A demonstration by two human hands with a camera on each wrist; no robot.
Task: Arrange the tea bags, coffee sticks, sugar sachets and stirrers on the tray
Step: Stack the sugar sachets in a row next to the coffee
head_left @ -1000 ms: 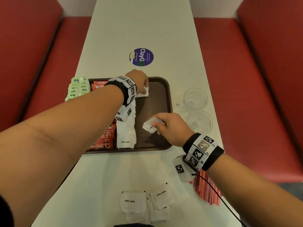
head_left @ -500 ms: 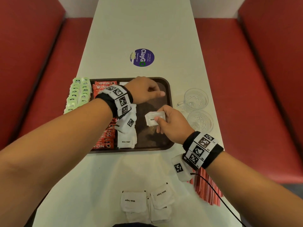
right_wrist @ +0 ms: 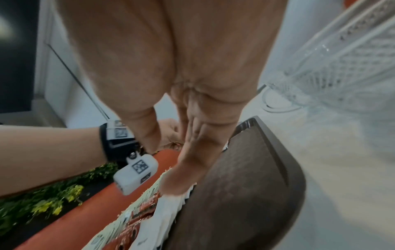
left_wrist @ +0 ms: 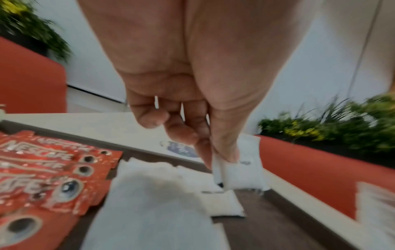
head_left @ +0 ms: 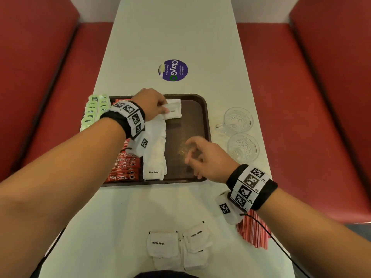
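Observation:
The brown tray [head_left: 201,121] holds a column of red coffee sticks [head_left: 124,167] and a column of white sugar sachets [head_left: 154,149]. Green tea bags [head_left: 94,111] line its left edge. At the far end of the sachet column my left hand [head_left: 165,109] pinches one sugar sachet [head_left: 173,112]. The left wrist view shows thumb and forefinger of that hand [left_wrist: 222,162] on the sachet [left_wrist: 241,174], just above the others. My right hand [head_left: 189,153] hovers over the tray's bare right half, fingers loosely curled and empty. Several loose sachets [head_left: 176,245] and red stirrers [head_left: 253,233] lie on the near table.
Two glass cups [head_left: 237,120] [head_left: 243,147] stand on the table just right of the tray, close to my right hand. A round purple sticker [head_left: 173,70] lies beyond the tray. Red bench seats [head_left: 301,117] flank the narrow white table.
The sachet that my right hand held over the tray is now pinched by my left hand, at the far end of the sachet column. My right hand has drawn back empty.

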